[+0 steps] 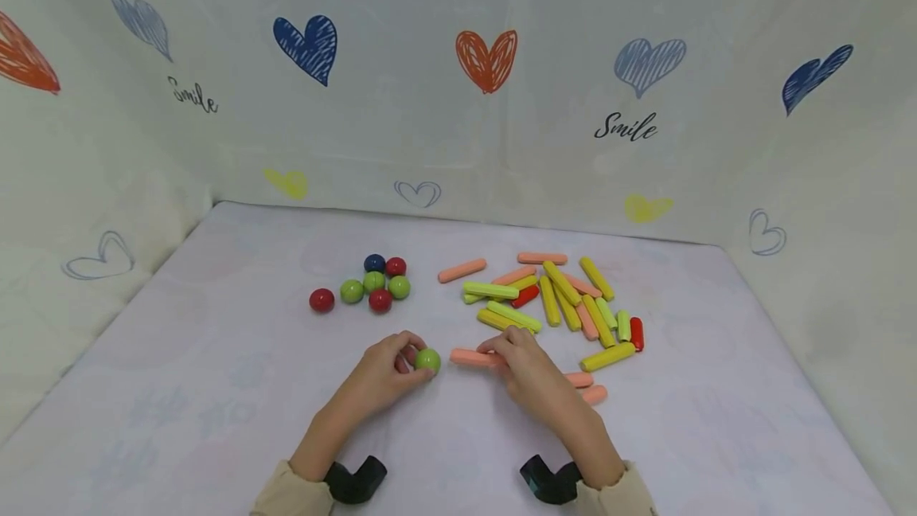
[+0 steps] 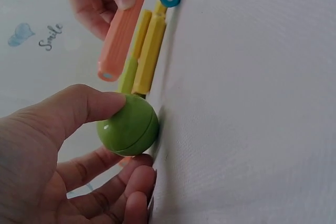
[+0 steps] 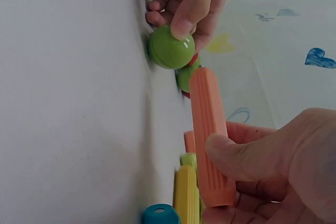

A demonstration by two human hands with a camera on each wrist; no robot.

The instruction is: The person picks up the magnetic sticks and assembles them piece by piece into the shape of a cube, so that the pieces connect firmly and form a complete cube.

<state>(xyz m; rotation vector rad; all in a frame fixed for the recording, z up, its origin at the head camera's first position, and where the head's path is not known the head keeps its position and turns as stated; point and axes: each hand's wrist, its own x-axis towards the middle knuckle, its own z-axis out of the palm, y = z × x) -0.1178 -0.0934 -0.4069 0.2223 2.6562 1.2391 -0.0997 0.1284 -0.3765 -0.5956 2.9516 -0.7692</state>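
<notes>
My left hand [image 1: 387,369] pinches a glossy green ball [image 1: 427,361] between thumb and fingers, close to the white tabletop. A seam runs round the ball [image 2: 128,125] in the left wrist view. Just to its right, my right hand [image 1: 532,373] grips a ridged coral plastic rod [image 1: 469,357] by its right part. The rod's free end points left at the ball, with a gap between them. In the right wrist view the thumb lies along the side of the rod [image 3: 207,114]. A small hole shows in the rod's end in the left wrist view.
Beyond my left hand sits a group of balls: red [image 1: 321,300], green [image 1: 352,291] and dark blue [image 1: 375,263]. Farther right lies a loose heap of yellow [image 1: 607,357], coral [image 1: 542,258], light green and red [image 1: 637,334] rods. A heart-printed cloth stands behind the table.
</notes>
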